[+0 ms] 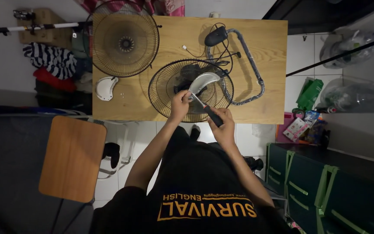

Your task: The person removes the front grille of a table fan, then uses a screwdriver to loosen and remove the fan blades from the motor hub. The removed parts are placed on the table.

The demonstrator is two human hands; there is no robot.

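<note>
Wooden chair seat point(72, 158) sits far left, out of play, w/ striped cloth point(50, 58) piled beyond it by the wall. Moving onto the wooden table point(273, 30): small white curved part point(104, 88) lies near the left edge, a couple of tiny pale bits just beside it, prob. screws but too small to tell. Above that, the detached round fan grille point(124, 43) lies flat, well apart from your hands.

Centre now. Rear fan guard point(190, 91) lies flat near the table's front edge, motor hub in the middle. Your left hand point(180, 104) is closed in a pinch on the lower end of the grey fan blade point(203, 82), steadying it over the guard. Your right hand point(224, 125) is wrapped shut round the dark handle of the screwdriver point(206, 110), shaft angled up-left, tip meeting the blade right by your left fingertips.

Reads to me as the fastening step at the blade, driver on a screw; whether it's going in or coming out, can't tell from here. Next move calls for keeping the tip seated square in the screw head, left hand holding the blade dead still so it doesn't swing, and light pressure only, since that guard wire below would swallow a dropped screw.

Further right: black motor housing point(216, 36) w/ its cord tangled, then the grey tubular stand point(252, 65) curving down the table's right side. Green bins point(325, 186) on the floor beyond.
</note>
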